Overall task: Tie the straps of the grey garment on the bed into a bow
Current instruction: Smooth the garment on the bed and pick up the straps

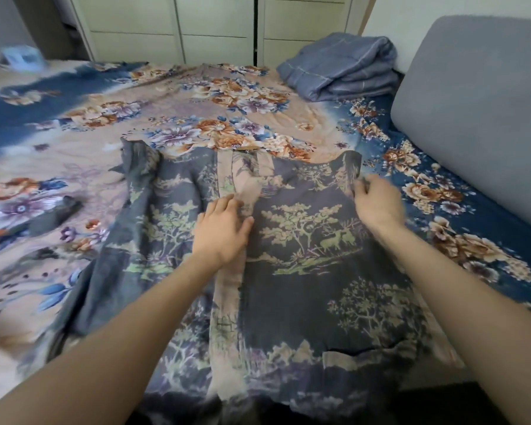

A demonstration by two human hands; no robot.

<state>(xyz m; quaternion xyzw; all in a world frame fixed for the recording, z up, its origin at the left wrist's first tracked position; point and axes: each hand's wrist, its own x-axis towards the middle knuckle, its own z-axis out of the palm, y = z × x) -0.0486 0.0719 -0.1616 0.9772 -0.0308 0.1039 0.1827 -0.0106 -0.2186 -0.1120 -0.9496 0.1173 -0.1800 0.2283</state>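
Observation:
The grey garment (307, 271), printed with pale green trees, lies spread flat on the bed. A beige band runs down its front, and two beige strips (246, 176) lie side by side near the neckline. My left hand (224, 231) rests flat on the band at mid-chest, fingertips touching the lower end of the strips. At the garment's right shoulder edge, my right hand (377, 204) pinches the fabric. A dark strap end (56, 214) lies off to the left on the bedspread. No knot or bow is visible.
A floral bedspread (196, 118) covers the bed. A folded blue-grey blanket (341, 69) sits at the far right corner. A grey padded headboard (478, 111) runs along the right. White cabinet doors (215, 23) stand behind the bed.

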